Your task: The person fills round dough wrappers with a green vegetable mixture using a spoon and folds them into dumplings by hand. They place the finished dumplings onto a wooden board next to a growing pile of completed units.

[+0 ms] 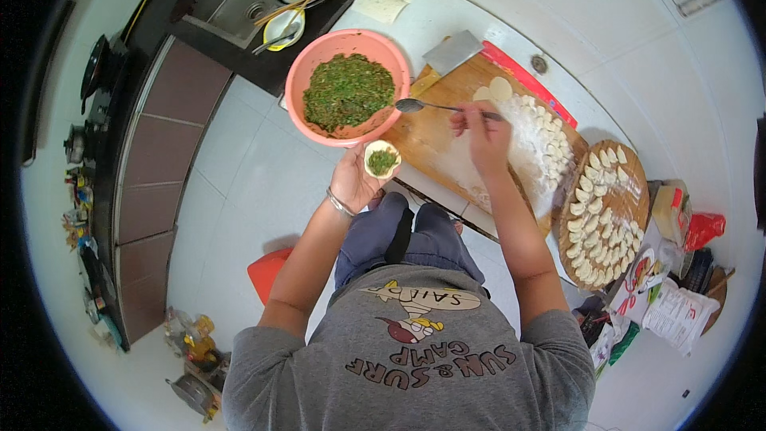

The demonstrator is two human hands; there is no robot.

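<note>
Head view: half-curled left fingers (356,160) hold wrapper (383,160), right fingers (475,118) pinch spoon (410,105)

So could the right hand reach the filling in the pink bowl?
Likely yes: the right hand holds a spoon with its head close by the pink bowl, and nothing seems to block the filling.

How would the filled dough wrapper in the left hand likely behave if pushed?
The dough wrapper is probably soft and floppy, being a small, pale round that looks thin. Its green filling could spill if the left hand tipped it, since the top is uncovered.
</note>
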